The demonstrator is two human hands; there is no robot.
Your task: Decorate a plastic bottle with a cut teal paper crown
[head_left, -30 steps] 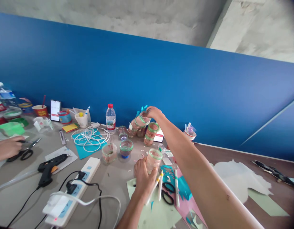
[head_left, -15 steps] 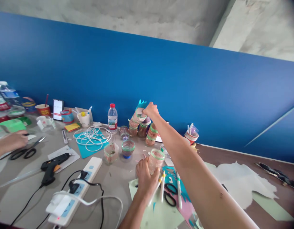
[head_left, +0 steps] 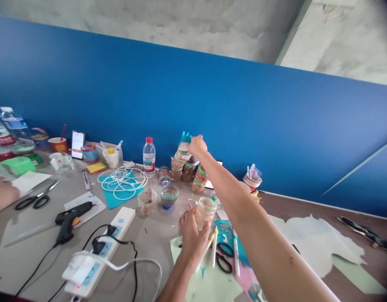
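My left hand [head_left: 193, 230] is wrapped round a clear plastic cup [head_left: 206, 212] with a green rim, held upright just above the paper. Farther back, my right hand [head_left: 198, 146] is closed at the rim of a tilted plastic cup [head_left: 183, 154], from which teal cut paper [head_left: 185, 137] sticks up. That cup leans on top of other decorated cups; the fingertips are partly hidden. Beside them stands a cup with green and orange bands [head_left: 199, 179]. White markers [head_left: 236, 251] and black-handled scissors [head_left: 224, 256] lie right of my left hand.
A power strip [head_left: 100, 251], a glue gun [head_left: 69, 220] and cables lie at left. A red-capped bottle [head_left: 149, 157] stands by the blue partition [head_left: 231, 100]. Another person's hand [head_left: 3, 195] is at the far left near scissors [head_left: 39, 197]. Torn white paper [head_left: 315, 243] lies at right.
My right hand and the tilted cup have shifted very slightly; the teal paper looks narrower. My left hand keeps its place. The other person's hand has moved left, showing more white paper.
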